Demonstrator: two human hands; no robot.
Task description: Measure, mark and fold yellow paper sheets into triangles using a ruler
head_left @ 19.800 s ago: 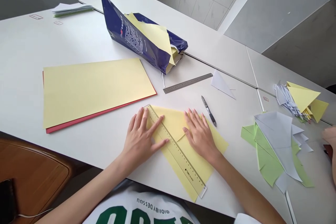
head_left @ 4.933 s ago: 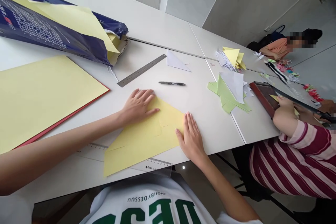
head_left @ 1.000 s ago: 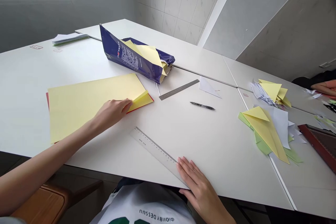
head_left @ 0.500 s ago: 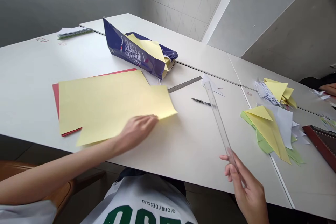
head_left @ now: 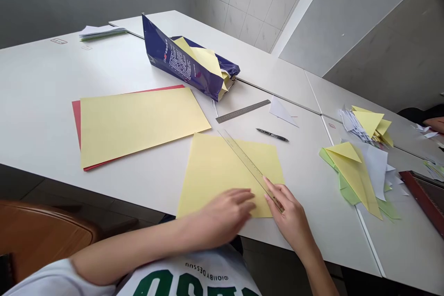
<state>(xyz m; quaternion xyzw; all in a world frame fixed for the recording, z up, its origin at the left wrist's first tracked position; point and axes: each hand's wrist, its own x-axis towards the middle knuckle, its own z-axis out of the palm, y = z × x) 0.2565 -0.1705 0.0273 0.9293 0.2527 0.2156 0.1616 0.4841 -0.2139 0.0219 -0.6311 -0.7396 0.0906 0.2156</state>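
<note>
A single yellow sheet (head_left: pixel 215 171) lies on the white table (head_left: pixel 41 83) right in front of me. A clear plastic ruler (head_left: pixel 247 163) rests diagonally across it. My left hand (head_left: pixel 225 215) lies on the sheet's near edge, blurred, fingers extended. My right hand (head_left: pixel 289 215) pinches the ruler's near end at the sheet's lower right corner.
A stack of yellow paper over a red sheet (head_left: pixel 138 122) lies to the left. Behind are a blue bag of yellow paper (head_left: pixel 183 64), a metal ruler (head_left: pixel 243 111), a pen (head_left: pixel 272 135) and a white triangle (head_left: pixel 281 111). Folded paper piles (head_left: pixel 357 171) and a red cutter (head_left: pixel 423 194) sit right.
My left hand has pulled one yellow sheet off the stack to the table in front of me. My right hand has brought the clear ruler down from the air onto that sheet.
</note>
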